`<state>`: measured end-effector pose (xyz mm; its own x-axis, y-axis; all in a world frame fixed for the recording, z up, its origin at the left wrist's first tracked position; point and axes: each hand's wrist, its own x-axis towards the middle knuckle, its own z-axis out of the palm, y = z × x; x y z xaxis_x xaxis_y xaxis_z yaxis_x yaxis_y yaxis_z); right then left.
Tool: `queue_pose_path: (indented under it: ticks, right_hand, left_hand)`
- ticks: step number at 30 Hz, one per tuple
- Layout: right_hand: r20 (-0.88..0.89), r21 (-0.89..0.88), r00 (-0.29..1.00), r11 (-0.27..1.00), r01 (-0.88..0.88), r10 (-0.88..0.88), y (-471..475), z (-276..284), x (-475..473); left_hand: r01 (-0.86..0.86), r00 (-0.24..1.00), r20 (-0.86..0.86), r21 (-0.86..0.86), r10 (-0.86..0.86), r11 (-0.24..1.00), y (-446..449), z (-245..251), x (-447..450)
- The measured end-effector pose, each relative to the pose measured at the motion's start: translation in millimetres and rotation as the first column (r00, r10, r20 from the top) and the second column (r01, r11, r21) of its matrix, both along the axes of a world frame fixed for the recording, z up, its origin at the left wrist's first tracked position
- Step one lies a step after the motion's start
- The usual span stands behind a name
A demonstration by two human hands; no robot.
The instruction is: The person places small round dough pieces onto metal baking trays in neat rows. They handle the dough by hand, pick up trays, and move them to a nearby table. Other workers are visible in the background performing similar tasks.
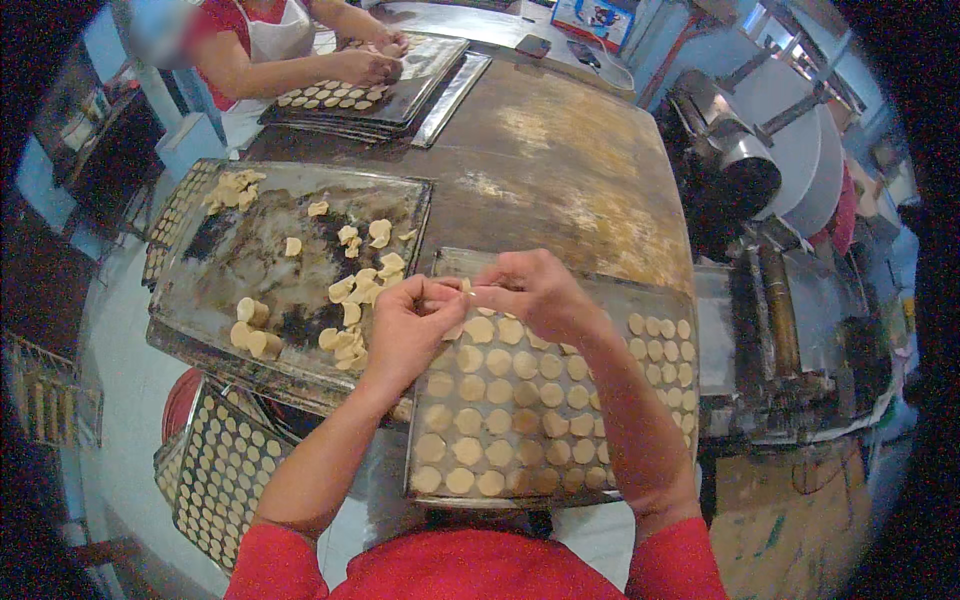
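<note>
Over the far left part of a metal baking tray [442, 491], my left hand [412, 322] pinches a small piece of dough [466, 286] between thumb and fingertips. The fingertips of my right hand [544, 292] meet it there, also pinching; blur and the fingers hide most of the piece. Rows of flat dough rounds [499, 390] cover much of this tray, partly hidden under my right forearm. To the left, a worn metal tray [240, 285] carries dough slices [364, 285] in a loose heap. Several short dough cylinders [255, 337] lie near its front left side.
Across the wooden table [540, 172], a co-worker's hands [375, 64] work over stacked trays [405, 105] with dough rounds. A filled tray [225, 480] stands low at my left. Phones [534, 46] lie at the back. Machinery with a metal drum [750, 169] is at the right.
</note>
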<state>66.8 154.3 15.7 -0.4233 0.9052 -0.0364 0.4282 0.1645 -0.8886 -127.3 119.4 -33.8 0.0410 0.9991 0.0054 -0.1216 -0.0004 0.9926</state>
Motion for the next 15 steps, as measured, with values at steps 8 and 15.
queue_pose_path:
  ticks: [8, 15]
  right_hand:
    - [0.222, 0.141, 0.969, 0.987, 0.077, -0.107, 34.5, -25.8, -25.3]
    - [0.291, 0.260, 0.942, 0.961, 0.091, -0.168, 36.7, -35.8, -23.0]
  left_hand:
    - [-0.110, 0.990, -0.080, 0.041, 0.113, 0.993, 13.8, -7.4, -28.1]
    - [-0.123, 0.979, -0.158, 0.057, 0.131, 0.991, 18.7, -9.6, -36.3]
